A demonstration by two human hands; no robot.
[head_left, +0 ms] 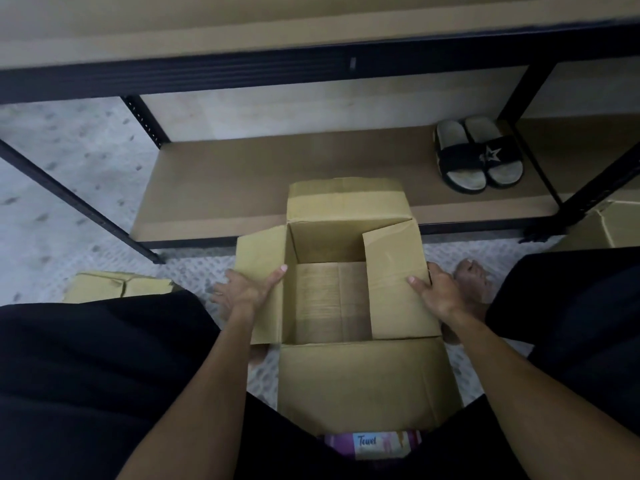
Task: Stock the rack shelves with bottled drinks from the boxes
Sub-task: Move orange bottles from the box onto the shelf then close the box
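An open cardboard box [363, 375] stands on the floor between my knees, and its inside shows only bare cardboard with no bottles. My left hand [247, 289] grips the box's left flap, thumb on top. My right hand [438, 289] holds the right flap, which leans in over the opening. Just beyond the box stands the rack, with its low shelf board [277, 181] and a dark beam of an upper shelf [242, 69] above. No bottled drink is in view.
A pair of black slides [479, 155] sits on the low shelf at the right. A closed cardboard box [117, 287] lies at my left knee, another box [602, 225] at the far right. A towel pack [374, 443] lies under the near flap. Black rack posts [79, 202] stand left.
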